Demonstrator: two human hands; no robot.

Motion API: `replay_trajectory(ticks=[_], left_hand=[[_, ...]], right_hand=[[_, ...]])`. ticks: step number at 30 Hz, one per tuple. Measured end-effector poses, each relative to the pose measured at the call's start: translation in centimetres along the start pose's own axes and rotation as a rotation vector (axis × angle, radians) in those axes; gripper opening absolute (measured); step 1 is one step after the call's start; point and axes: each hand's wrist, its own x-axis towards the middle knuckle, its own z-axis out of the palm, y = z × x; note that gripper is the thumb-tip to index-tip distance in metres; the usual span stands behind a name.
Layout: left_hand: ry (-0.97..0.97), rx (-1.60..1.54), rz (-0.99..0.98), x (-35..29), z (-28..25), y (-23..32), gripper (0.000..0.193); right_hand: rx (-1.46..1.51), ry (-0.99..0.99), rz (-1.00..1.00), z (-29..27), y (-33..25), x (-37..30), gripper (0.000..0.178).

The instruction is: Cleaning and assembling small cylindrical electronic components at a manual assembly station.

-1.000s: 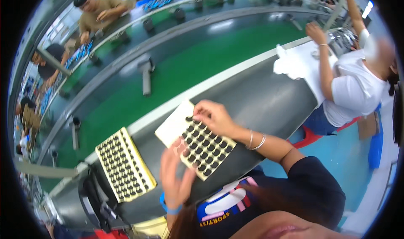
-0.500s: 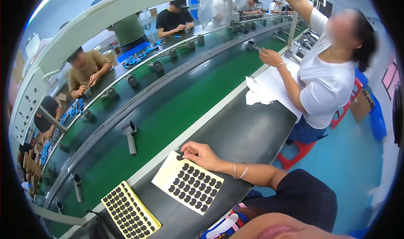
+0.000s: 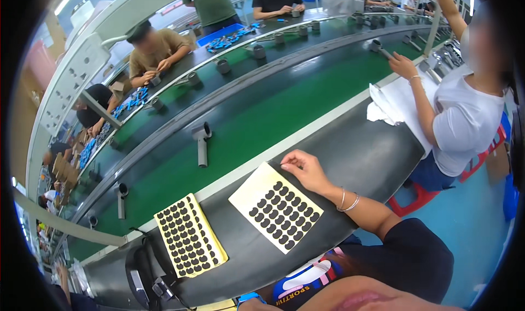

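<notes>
A pale square sheet (image 3: 276, 207) covered with several rows of black round pads lies on the dark table ledge (image 3: 355, 152) in front of me. My right hand (image 3: 306, 171), with bangles on its wrist, rests at the sheet's far edge near the top corner, thumb and forefinger pinched together on that edge. Whether a single pad sits between the fingertips I cannot tell. My left hand is out of sight; only a blue wristband (image 3: 249, 297) shows at the lower edge. A second, yellower sheet of pads (image 3: 188, 234) lies to the left.
A green conveyor belt (image 3: 262, 119) runs past the ledge, carrying grey tube-shaped parts (image 3: 202, 141). A person in a white top (image 3: 465, 119) works at my right beside white bags (image 3: 394, 103). Other people sit across the line. A black device (image 3: 142, 267) stands at lower left.
The view has tilted up over the line. My left hand left the sheet and dropped out of sight. My right hand stayed at the sheet's far corner.
</notes>
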Motion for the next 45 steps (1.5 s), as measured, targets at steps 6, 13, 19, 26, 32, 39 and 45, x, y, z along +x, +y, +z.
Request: replay_trajectory(ticks=[6, 13, 19, 26, 32, 39, 45], left_hand=[[0.118, 0.014, -0.009, 0.2, 2.1, 0.6, 0.036], [0.207, 0.036, 0.006, 0.1, 3.4, 1.1, 0.037], [0.218, 0.064, 0.036, 0.0, 3.7, 0.9, 0.037], [0.309, 0.131, 0.153, 2.2, 5.8, -0.6, 0.035], [0.205, 0.190, -0.028, 1.2, 1.9, 1.2, 0.035], [0.861, 1.416, -1.088, -5.9, -8.1, 5.9, 0.029], [0.881, 1.984, -1.428, -18.6, -18.0, 8.1, 0.037]], right_hand=[[0.108, -0.008, 0.053, -0.2, 0.2, 0.4, 0.007], [0.180, -0.060, 0.046, -0.2, 0.6, 0.5, 0.009], [0.175, -0.060, 0.043, -0.4, 0.3, 0.2, 0.008], [0.159, -0.081, 0.034, -0.6, 0.2, 0.4, 0.009], [0.143, -0.060, -0.005, -0.8, 0.8, 0.5, 0.012], [0.131, 0.026, 0.027, -1.9, 0.1, 0.7, 0.016], [0.166, -0.029, 0.033, -2.0, 0.2, 0.9, 0.014]])
